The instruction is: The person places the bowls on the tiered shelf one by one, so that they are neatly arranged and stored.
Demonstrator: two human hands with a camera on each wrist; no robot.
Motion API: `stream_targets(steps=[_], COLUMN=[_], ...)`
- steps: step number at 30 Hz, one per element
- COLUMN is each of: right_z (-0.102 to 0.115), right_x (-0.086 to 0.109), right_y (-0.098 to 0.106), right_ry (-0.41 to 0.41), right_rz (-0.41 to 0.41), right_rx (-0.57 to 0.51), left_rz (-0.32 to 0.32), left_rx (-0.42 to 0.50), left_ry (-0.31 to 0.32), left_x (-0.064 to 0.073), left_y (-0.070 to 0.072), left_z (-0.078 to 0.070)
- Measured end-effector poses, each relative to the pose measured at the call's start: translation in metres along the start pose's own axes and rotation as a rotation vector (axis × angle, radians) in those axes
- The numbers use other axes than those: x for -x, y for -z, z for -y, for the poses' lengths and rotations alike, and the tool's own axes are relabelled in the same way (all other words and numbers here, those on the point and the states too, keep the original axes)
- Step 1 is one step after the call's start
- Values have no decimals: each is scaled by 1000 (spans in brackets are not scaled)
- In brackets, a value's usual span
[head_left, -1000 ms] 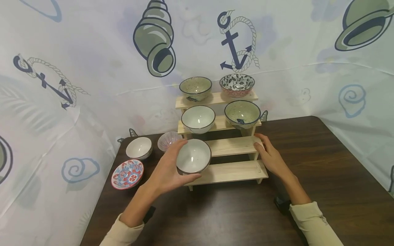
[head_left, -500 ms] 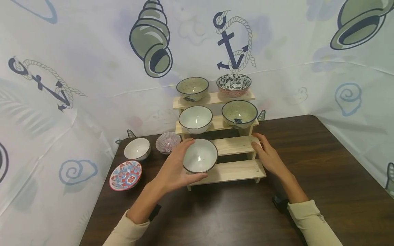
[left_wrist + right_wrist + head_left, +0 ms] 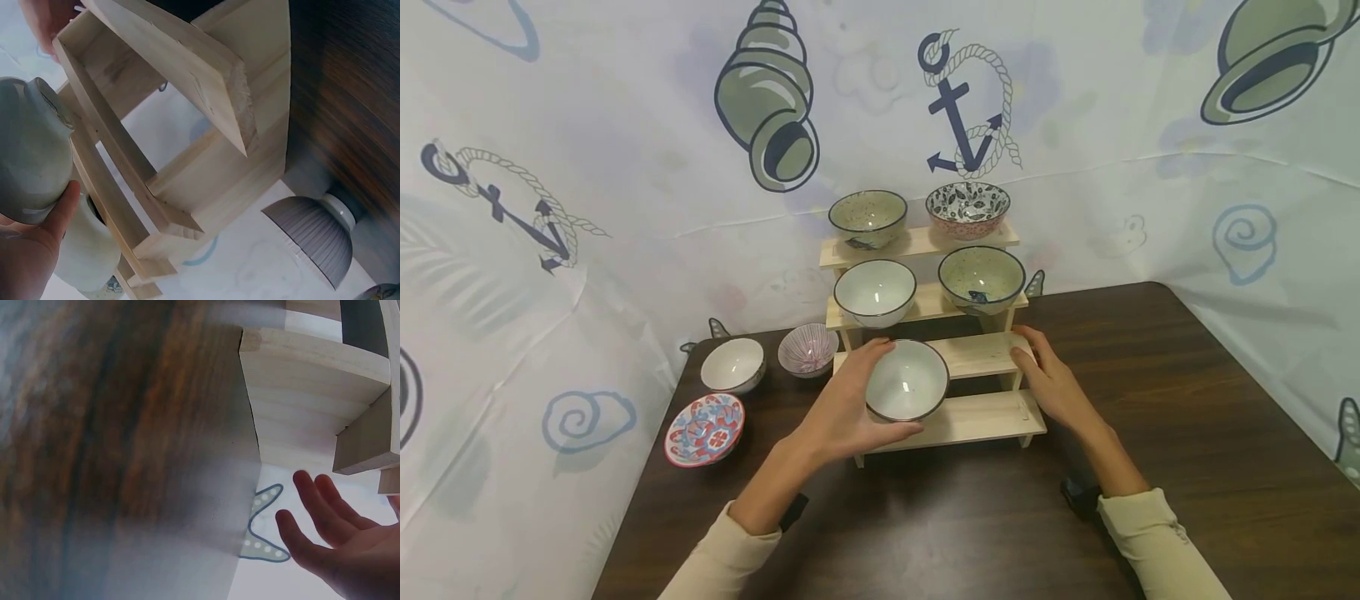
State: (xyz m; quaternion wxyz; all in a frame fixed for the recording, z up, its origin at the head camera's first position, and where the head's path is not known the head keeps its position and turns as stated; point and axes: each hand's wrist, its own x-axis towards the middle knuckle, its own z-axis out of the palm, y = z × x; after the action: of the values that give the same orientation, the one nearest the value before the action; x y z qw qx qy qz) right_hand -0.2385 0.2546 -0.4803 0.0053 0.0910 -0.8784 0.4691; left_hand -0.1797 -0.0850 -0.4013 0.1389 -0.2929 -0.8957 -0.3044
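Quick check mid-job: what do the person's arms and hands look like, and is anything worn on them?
The left hand and right hand are gloveless. The left sleeve and right sleeve are plain pale cream, ending short of the wrists. A black device shows at the left wrist, another at the right.

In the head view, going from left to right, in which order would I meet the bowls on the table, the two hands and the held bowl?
By their middles: red-and-blue patterned bowl → white bowl → striped bowl → left hand → held bowl → right hand.
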Motion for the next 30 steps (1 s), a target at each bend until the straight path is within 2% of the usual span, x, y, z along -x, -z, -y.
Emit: stream_targets(steps=[6,21,30], right_z=[1,1,0], right_x=[0,0,0], right_y=[0,1,2], right_ry=[1,-2,7], right_rz=[6,4,6], right_rx=[11,17,18], left_rz=[34,25,41], left_rx=[5,-6,-16], left_ry=[21,15,31], left_x=[-3,-8,-14], left_y=[-4,-11,-13], left_z=[-4,-8,-11])
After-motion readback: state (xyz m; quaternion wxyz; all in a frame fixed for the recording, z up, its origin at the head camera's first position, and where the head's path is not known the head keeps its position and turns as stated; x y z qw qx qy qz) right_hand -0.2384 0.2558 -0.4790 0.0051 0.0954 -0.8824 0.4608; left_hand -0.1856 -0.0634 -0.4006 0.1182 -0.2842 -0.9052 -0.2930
